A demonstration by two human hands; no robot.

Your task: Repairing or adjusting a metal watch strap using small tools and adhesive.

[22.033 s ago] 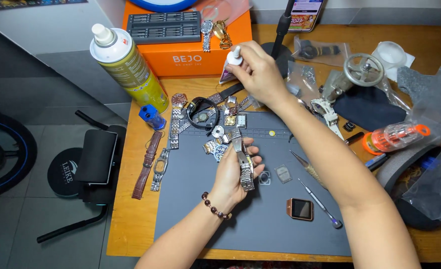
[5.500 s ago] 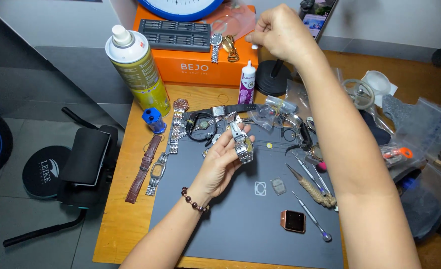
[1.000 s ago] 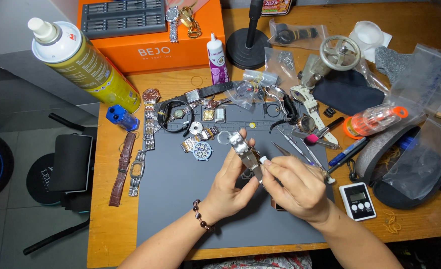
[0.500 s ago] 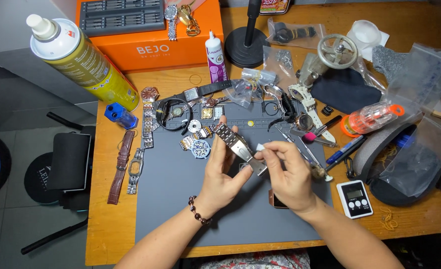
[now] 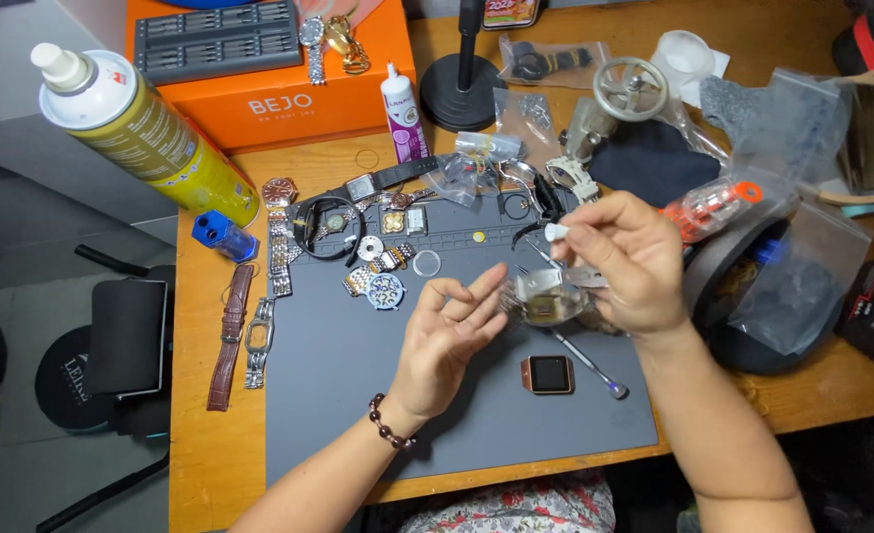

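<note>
Holding one metal watch [image 5: 548,299], two hands [image 5: 447,341], one spray can [image 5: 141,133]

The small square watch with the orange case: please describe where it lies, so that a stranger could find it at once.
Start at the grey work mat on the wooden desk. Near its right front part, below the right hand, lies the small square watch with the orange case, beside a thin metal tool. Unlike the round watches further back, it is square, dark-faced and strapless.

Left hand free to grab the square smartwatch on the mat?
Probably yes. The left hand is open, and the square smartwatch lies flat on the grey mat just beside it, nothing between.
</note>
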